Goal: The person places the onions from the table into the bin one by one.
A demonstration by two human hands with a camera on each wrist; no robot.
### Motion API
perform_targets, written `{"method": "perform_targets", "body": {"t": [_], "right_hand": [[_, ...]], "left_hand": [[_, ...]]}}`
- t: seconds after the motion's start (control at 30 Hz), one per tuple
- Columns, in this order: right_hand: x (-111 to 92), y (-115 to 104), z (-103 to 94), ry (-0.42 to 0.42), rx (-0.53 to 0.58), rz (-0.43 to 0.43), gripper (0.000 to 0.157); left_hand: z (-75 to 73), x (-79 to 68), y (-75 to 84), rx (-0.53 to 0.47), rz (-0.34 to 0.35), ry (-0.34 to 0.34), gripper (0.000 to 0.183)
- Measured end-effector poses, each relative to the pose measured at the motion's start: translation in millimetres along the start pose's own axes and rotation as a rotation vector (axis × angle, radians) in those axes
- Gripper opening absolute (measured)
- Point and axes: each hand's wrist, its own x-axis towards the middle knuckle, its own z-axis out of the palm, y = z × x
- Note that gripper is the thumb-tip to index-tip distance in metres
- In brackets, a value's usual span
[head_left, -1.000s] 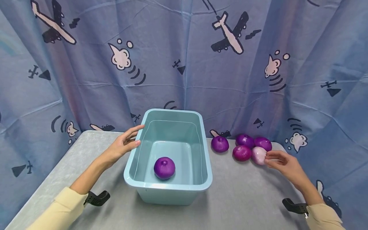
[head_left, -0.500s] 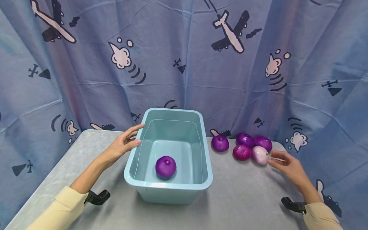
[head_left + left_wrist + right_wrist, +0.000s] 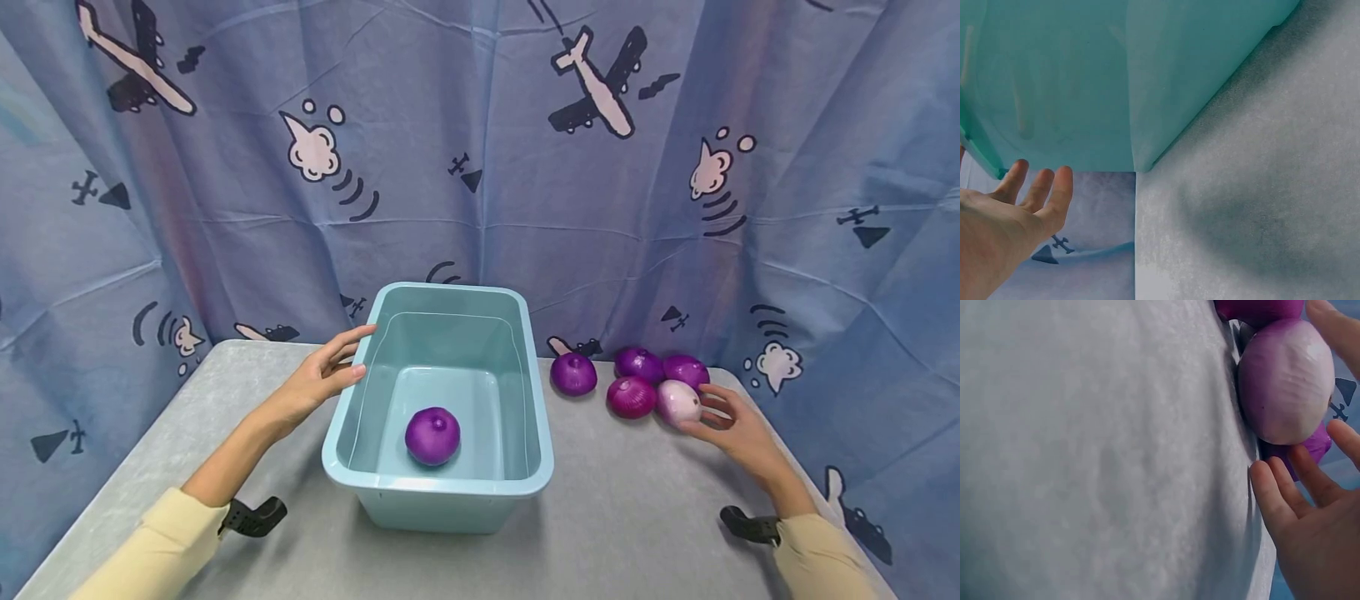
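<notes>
A pale, pinkish-white onion [image 3: 677,402] lies at the near right of a small cluster on the table. My right hand [image 3: 731,429] is at its right side, thumb on the near side and fingers spread beyond it. In the right wrist view the thumb and fingers lie apart around the pale onion [image 3: 1285,381], uncurled. My left hand [image 3: 318,379] reaches the left rim of a light-blue plastic basin [image 3: 438,485], fingers loosely extended. The left wrist view has those fingertips right by the rim, with several fingers free of the wall. One purple onion [image 3: 432,436] sits inside the basin.
Beside the pale onion are a reddish-purple onion [image 3: 631,398] and two purple ones behind, one the far right onion [image 3: 686,372]. Another purple onion [image 3: 573,375] stands nearer the basin. A blue airplane-print curtain [image 3: 480,150] hangs behind the grey table [image 3: 615,517].
My right hand first drew back slightly from the pale onion, then moved left with its fingers spread around it. The onion in the basin shifted slightly right. My left hand stayed at the rim.
</notes>
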Motion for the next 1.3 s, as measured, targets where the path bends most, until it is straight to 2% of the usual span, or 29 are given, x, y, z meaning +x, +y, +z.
{"method": "perform_targets", "body": {"t": [0.17,0.73,1.3], "right_hand": [[6.2,4.8,2.0,0.019,-0.002,-0.015,0.086],[16.3,1.9,11.3,0.071,0.033,0.052,0.091],[10.0,0.9,9.3,0.091,0.013,0.052,0.089]], "left_hand": [[-0.5,-0.1,-1.5,-0.007,0.002,-0.005,0.062],[-0.5,0.8,-1.6,0.006,-0.006,-0.001,0.061],[-2.2,1.2,-2.7,0.023,-0.004,0.006,0.060]]}}
